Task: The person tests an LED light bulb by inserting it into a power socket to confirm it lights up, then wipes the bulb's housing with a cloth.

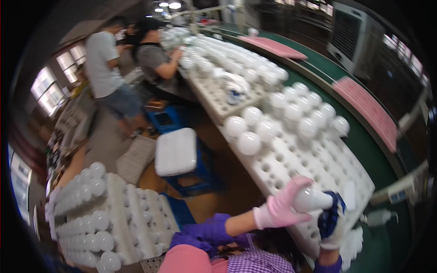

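Note:
A white light bulb with a rounded globe is held sideways between my hands, over a white foam tray full of round holes. My left hand, in a pink glove, is closed round the globe end. At the narrower end is my right hand, in a white glove with dark blue covering the fingers, which curl against the bulb. The fingertips of that hand are partly hidden. Several more bulbs stand globe up in the tray's far part.
Beyond lies another tray crowded with bulbs, with a person beside it. Another person stands further left. A blue stool with a white top and stacked bulb trays are at left. Pink trays lie along the green conveyor.

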Available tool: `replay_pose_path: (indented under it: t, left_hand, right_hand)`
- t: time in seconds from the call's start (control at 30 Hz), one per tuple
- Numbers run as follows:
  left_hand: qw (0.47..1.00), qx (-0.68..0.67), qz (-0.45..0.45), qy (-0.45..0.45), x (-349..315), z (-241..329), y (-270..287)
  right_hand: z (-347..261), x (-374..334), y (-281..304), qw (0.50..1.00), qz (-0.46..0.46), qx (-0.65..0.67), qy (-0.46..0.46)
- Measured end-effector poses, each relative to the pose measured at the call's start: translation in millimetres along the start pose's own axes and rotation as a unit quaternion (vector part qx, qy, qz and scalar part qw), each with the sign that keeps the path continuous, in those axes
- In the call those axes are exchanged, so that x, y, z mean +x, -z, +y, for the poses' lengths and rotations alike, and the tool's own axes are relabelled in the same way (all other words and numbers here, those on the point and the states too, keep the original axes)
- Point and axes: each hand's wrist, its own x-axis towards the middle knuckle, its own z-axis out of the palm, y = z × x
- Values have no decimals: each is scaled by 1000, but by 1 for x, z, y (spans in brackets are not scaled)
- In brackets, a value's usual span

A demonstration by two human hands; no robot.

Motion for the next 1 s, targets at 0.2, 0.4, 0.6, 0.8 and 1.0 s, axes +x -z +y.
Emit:
replay_pose_path:
  t: [0.2,0.4,0.6,0.8,1.0]
  left_hand:
    - [985,-9,6,174,-2,-3,3]
    - [970,-72,-32,230,1,-8,-12]
    - [901,-231,-29,367,2,-5,-14]
    - [883,-293,-26,366,1,-8,-18]
    - [931,-234,-39,276,-2,-14,-17]
  right_hand:
    - [-20,12,0,692,54,446,-565]
    - [-14,6,8,708,77,411,-570]
    - [-12,-2,11,706,53,425,-564]
    - [-11,-2,15,717,33,408,-564]
    - [-17,-3,17,724,31,428,-540]
